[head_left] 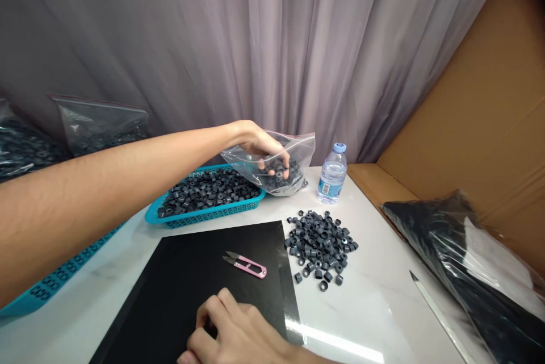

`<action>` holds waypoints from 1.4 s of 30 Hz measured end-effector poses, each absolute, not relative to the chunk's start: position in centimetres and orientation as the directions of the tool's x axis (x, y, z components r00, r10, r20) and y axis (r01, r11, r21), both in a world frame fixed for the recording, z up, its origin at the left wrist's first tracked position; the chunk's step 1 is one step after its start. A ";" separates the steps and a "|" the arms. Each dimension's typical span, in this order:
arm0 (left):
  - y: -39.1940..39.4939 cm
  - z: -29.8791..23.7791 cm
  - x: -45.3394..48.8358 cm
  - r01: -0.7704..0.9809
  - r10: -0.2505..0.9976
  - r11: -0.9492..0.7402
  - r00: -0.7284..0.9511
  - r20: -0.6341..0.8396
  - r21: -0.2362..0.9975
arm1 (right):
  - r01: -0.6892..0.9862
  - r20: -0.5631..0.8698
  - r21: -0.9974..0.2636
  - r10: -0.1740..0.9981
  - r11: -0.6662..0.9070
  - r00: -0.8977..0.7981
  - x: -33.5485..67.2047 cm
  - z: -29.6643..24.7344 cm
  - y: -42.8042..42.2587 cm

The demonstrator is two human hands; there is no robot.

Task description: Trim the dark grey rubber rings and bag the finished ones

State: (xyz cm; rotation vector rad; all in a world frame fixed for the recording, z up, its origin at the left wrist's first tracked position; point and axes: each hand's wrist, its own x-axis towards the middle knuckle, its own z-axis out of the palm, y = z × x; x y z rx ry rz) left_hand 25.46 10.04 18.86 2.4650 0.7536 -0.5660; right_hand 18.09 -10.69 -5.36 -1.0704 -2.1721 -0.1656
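Observation:
My left hand (268, 151) reaches across to a clear zip bag (304, 151) holding dark grey plastic rings. Its fingers hang down apart inside the bag's mouth, close to the rings. No ring is plainly gripped there. On the black mat (187, 273) rests my right hand (232, 327), its fingers curled in. Whatever those fingers may hold is hidden. Pink-handled thread snips (247, 264) lie on the mat just beyond it. To the right of the mat is a loose pile of dark grey rings (319, 242).
A blue basket (204, 216) full of rings stands behind the mat; another blue basket (55, 281) is partly under my left arm. A water bottle (332, 176) stands at the back. At right lie a white pen-like tool (438, 316) and a plastic-wrapped dark bundle (451, 250). Filled bags (102, 122) sit far left.

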 end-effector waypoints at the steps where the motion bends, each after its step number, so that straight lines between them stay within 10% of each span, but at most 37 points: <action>1: 10.1 18.9 25.6 0.586 0.389 -0.730 0.780 -0.491 0.352 | 0.740 0.638 -0.177 0.648 0.649 -0.417 18.1 -5.4 -10.7; 13: 10.2 18.6 26.1 0.464 0.335 -0.748 0.881 -0.335 0.475 | 0.734 0.637 -0.179 0.646 0.655 -0.420 18.0 -5.5 -10.7; 30: 10.2 20.8 22.0 0.453 0.398 -0.849 0.887 -0.235 0.272 | 0.737 0.628 -0.399 0.748 0.545 -0.213 18.2 -5.5 -10.9; 33: 8.2 20.6 18.7 0.451 0.439 -0.857 0.892 -0.104 0.251 | 0.725 0.592 -0.425 0.772 0.542 -0.230 18.4 -5.2 -11.1; 38: 4.1 15.7 12.2 0.361 0.513 -0.858 0.635 0.578 0.366 | 0.721 0.578 -0.465 0.793 0.513 -0.191 18.2 -5.3 -11.2; 42: 4.0 11.8 9.5 0.245 0.689 -0.716 0.393 0.609 0.653 | 0.709 0.568 -0.473 0.796 0.523 -0.207 18.1 -5.3 -11.2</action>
